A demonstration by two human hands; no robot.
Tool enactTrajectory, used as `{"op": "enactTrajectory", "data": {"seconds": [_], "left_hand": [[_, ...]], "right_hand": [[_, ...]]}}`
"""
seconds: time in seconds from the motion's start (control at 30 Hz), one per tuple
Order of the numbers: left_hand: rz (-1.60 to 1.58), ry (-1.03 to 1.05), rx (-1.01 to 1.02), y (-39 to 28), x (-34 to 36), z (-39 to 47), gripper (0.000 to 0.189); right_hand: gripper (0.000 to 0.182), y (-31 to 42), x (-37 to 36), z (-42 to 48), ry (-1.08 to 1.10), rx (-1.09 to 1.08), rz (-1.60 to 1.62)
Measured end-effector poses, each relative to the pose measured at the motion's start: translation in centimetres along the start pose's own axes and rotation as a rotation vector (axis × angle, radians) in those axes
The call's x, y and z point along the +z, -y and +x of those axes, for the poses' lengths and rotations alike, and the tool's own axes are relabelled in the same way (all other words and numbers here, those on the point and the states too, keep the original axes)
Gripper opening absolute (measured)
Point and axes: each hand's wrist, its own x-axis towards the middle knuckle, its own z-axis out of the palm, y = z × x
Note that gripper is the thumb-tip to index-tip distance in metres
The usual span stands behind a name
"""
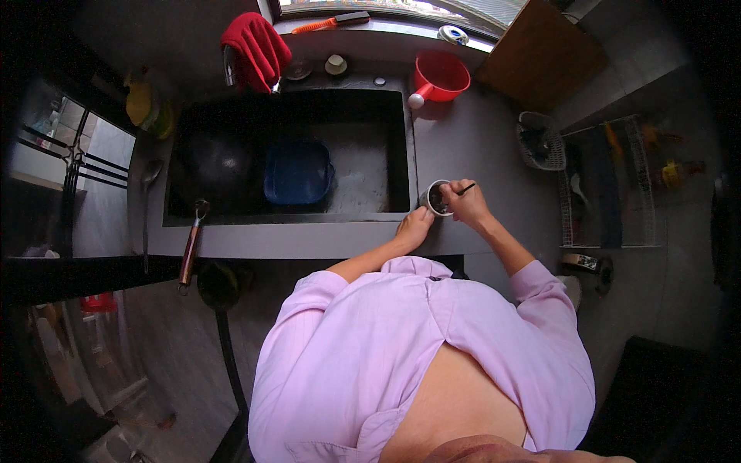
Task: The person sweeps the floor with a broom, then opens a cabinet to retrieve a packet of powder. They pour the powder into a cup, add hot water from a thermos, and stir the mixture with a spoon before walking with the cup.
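A white cup [431,199] with dark contents stands on the grey countertop [492,150], just right of the sink. My left hand [415,226] holds the cup low on its near left side. Over its mouth, my right hand [466,202] grips a thin utensil with a dark handle [466,188]. The handle's tip sticks out past my fingers. The utensil's other end is hidden by my hand and the cup.
Left of my hands is a dark sink [367,173] holding a blue plastic basin [296,173]. A red dipper [444,75] sits behind the cup. A red cloth [255,49] hangs at the back. Rightward are a white basket [541,142] and a wire rack [639,173].
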Motion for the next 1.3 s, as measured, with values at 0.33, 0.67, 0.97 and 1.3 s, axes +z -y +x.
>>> {"op": "enactTrajectory", "data": {"seconds": [0.33, 0.67, 0.97, 1.3], "left_hand": [[-0.016, -0.015, 0.013, 0.0, 0.3, -0.1, 0.034], [-0.002, -0.056, 0.037, -0.2, 0.5, -0.2, 0.036], [-0.012, -0.020, 0.016, -0.7, 0.4, -0.2, 0.037], [-0.013, -0.008, 0.004, 0.0, 0.4, 0.1, 0.036]], "right_hand": [[0.029, -1.9, 1.1, 0.7, -0.035, -0.141, 0.098], [0.030, -1.4, 0.6, 1.0, -0.050, -0.146, 0.248], [0.029, -3.6, 1.6, 2.3, -0.193, -0.349, 0.132], [0.032, -0.8, 0.2, 0.4, -0.046, -0.099, 0.346]]}}
